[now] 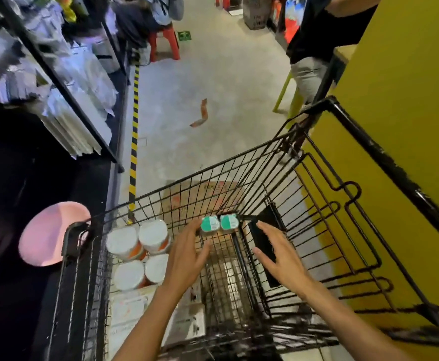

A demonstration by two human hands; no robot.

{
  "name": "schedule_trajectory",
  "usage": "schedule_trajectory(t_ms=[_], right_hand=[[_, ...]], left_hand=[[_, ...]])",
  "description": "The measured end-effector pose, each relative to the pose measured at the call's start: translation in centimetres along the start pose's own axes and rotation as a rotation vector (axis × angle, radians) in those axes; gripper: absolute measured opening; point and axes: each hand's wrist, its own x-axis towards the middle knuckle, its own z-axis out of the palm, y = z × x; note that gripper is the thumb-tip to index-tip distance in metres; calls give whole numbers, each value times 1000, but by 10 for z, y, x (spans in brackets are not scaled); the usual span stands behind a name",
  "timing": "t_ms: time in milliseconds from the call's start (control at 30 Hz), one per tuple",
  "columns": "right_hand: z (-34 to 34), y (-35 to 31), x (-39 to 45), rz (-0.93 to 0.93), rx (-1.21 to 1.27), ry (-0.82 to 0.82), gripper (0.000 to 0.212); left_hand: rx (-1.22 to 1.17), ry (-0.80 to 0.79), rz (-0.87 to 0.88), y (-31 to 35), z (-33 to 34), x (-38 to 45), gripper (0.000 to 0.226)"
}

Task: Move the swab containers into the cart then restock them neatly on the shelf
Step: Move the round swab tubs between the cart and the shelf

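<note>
Four white-lidded tubs point(140, 254) and two green-lidded tubs point(219, 223) already sit in the cart point(317, 194) at lower centre, the left hand point(187, 254) touching a green one with relaxed fingers, the right hand point(280, 256) spread and empty, so shelving seems still ahead.

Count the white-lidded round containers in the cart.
4, clustered at the left side of the cart: two farther ones and two nearer ones. More could be hidden beneath them.

Green arrow sign point(184, 36) on floor
</note>
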Motion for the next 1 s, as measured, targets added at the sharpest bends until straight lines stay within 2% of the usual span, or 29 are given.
schedule_trajectory(t_ms=[200, 433, 567, 733, 1000], right_hand=[[39, 60, 62, 121, 83, -87, 68], [111, 107, 125, 308, 265, -112, 81], [151, 122, 148, 320, 373, -130, 90], [191, 140, 162, 353, 374, -42, 98], [221, 156, 182, 397, 490, 100, 95]], left_hand=[[-18, -35, -159, -52, 56, 39, 62], [-10, -135, -370, -105, 121, 71, 80], [3, -156, -368, -133, 152, 82, 79], [-86, -109, -404, -159, 184, 96, 84], [-235, 22, -461, -185, 221, 111, 89]])
